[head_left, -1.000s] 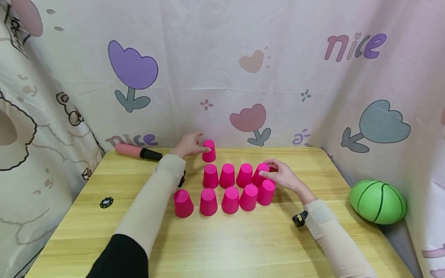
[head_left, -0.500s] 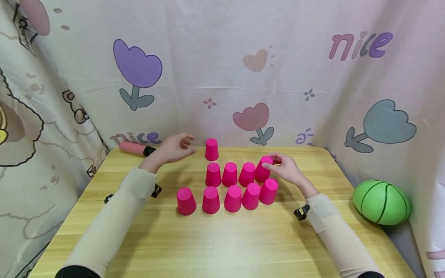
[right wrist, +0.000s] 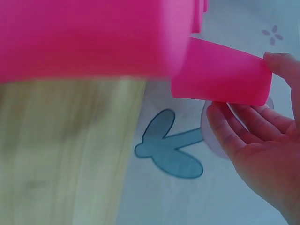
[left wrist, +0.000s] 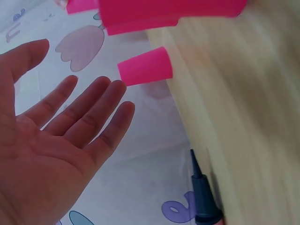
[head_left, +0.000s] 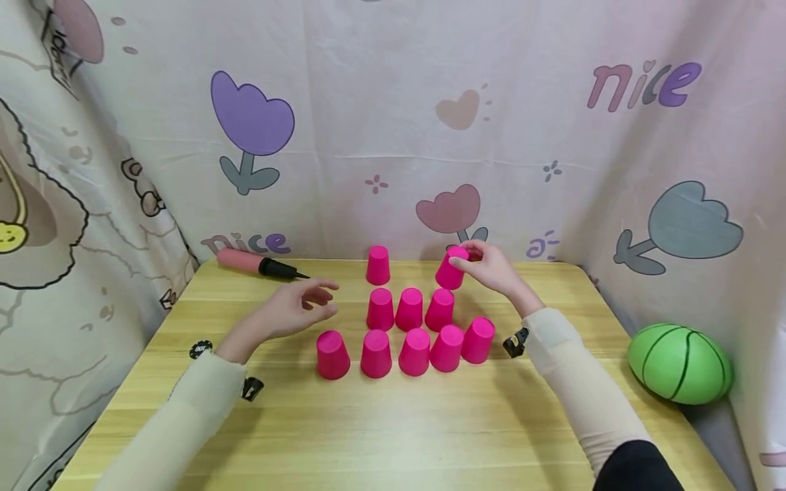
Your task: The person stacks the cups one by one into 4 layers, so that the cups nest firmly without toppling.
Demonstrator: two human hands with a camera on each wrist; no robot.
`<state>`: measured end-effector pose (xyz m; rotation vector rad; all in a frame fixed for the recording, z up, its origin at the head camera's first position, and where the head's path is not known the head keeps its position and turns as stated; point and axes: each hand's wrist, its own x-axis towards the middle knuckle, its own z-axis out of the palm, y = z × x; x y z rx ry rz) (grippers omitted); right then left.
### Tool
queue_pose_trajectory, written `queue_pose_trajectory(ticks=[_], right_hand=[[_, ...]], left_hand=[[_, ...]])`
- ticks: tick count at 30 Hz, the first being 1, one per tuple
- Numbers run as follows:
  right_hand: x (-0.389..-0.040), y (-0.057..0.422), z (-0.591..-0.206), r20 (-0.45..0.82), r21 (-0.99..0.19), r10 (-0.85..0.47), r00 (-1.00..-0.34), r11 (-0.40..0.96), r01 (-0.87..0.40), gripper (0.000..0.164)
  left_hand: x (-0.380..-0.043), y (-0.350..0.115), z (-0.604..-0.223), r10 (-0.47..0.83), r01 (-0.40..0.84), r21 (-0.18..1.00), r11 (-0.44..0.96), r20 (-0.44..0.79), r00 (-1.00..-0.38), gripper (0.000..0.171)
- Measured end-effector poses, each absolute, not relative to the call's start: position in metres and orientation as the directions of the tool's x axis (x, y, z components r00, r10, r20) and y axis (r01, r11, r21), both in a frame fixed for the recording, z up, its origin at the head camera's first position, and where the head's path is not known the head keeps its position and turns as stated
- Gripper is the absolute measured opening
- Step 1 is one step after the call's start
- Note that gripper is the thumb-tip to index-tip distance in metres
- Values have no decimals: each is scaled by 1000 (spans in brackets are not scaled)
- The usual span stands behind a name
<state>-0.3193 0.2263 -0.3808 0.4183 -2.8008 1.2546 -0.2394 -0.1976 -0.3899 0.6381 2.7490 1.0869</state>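
Observation:
Pink cups stand upside down on the wooden table (head_left: 393, 436). My right hand (head_left: 491, 267) pinches one pink cup (head_left: 450, 269) near its top, between thumb and fingers, at the back right of the group. In the right wrist view the thumb lies on one side of that cup (right wrist: 220, 72) and the fingertips on the other. My left hand (head_left: 295, 308) hovers left of the cups with its fingers spread, holding nothing. A lone cup (head_left: 378, 265) stands at the back. Three cups make a middle row, with the middle one (head_left: 409, 309) between its neighbours; several form the front row (head_left: 376, 354).
A pink hand pump (head_left: 245, 262) with a black nozzle lies at the back left. A black chip (head_left: 200, 349) sits on the left, near my left wrist. Off the table's right edge rests a green ball (head_left: 680, 363). A printed curtain (head_left: 344, 102) hangs behind.
My right hand has carried a cup from the right end of the middle row to the back. My left hand has drawn away from the lone back cup, leftward and nearer.

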Motion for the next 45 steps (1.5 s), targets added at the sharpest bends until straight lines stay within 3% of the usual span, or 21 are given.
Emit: queue_pose_trajectory(ticks=[14,23,35,45], right_hand=[[-353,175,-374,162,-701,-332,-929,624,-345,47],[-368,159,-378,100,-713,-383,-918,616,-335,43],[-384,143,-387,10,-654,-426,-904,681,-328,43],[-388,138,-395,-52,-658,-424,-904,695,-289,45]], left_hand=[[-202,-214,-428,460,362,713,600,62,-886,54],[-194,-216,-440,460,353,737,576,65,-885,60],[-188,-214,-448,463,368,752,547,95,-881,52],[-186,-212,-447,459,366,757,542,99,-883,56]])
